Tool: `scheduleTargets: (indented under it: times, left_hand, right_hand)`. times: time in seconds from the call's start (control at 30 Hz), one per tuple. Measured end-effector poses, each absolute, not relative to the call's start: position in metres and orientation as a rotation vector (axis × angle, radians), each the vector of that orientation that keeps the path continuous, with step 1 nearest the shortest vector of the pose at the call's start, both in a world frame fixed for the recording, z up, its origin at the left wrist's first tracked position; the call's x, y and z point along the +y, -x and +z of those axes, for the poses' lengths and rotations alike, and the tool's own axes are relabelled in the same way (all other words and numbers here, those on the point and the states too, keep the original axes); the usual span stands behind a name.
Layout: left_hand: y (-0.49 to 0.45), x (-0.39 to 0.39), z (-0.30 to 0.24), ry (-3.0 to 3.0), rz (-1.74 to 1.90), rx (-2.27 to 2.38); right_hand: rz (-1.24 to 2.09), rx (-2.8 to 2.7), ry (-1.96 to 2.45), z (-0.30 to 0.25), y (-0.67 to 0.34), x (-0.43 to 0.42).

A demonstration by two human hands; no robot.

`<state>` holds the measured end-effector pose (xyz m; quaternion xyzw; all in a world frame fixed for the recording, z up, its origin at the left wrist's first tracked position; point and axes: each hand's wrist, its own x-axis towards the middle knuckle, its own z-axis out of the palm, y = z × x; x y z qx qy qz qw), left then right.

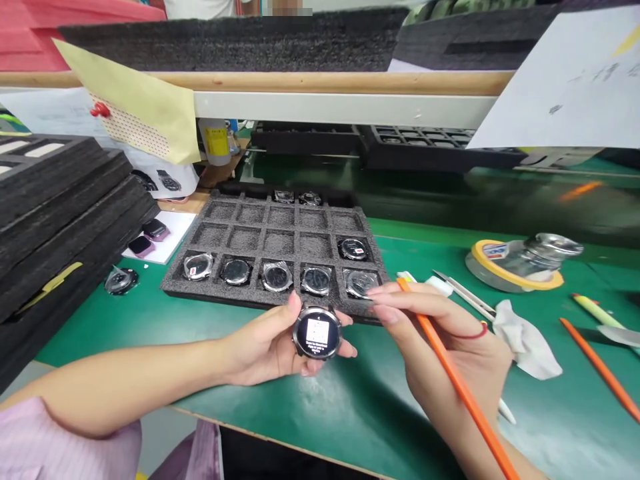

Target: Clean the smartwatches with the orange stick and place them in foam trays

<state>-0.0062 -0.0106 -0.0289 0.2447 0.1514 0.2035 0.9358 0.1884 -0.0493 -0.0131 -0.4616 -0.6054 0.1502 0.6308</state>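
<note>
My left hand (280, 340) is closed around a round smartwatch case (317, 333) without a strap. Its lit screen faces up and shows a white square code with small text below. To the right, my right hand (445, 347) holds a long thin orange stick (450, 373), which crosses the palm between thumb and fingers. Its thumb and fingertips point left, close to a film-wrapped watch (361, 284) in the tray's front right compartment. The black foam tray (280, 240) lies behind both hands, with several round watches in its front row and a few farther back.
Stacked black foam trays (60, 213) stand at the left, beside a loose watch (121, 281) on the green table. Yellow tape (517, 283) surrounds a metal-topped bottle (553, 250) at the right, near tweezers (465, 293), a white cloth (525, 343) and another orange stick (600, 367). A shelf bar (345, 107) crosses above.
</note>
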Motion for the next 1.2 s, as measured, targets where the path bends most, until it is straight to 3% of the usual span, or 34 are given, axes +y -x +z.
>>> scheduleTargets:
  times: [0.5, 0.73, 0.9, 1.2]
  left_hand:
    - [0.0043, -0.0111, -0.0283, -0.546, 0.406, 0.358]
    - [0.0043, -0.0111, -0.0271, -0.544, 0.399, 0.385]
    - [0.0044, -0.0116, -0.0288, -0.555, 0.399, 0.356]
    - [0.0038, -0.0121, -0.0327, -0.545, 0.401, 0.32]
  right_hand:
    - [0.369, -1.536, 1.05, -0.0083, -0.1898, -0.056]
    - [0.111, -1.518, 1.155, -0.0079, -0.1935, -0.0563]
    - [0.265, -1.594, 1.08, -0.007, -0.1934, -0.0556]
    - [0.138, -1.644, 1.062, -0.0115, -0.1908, -0.0601]
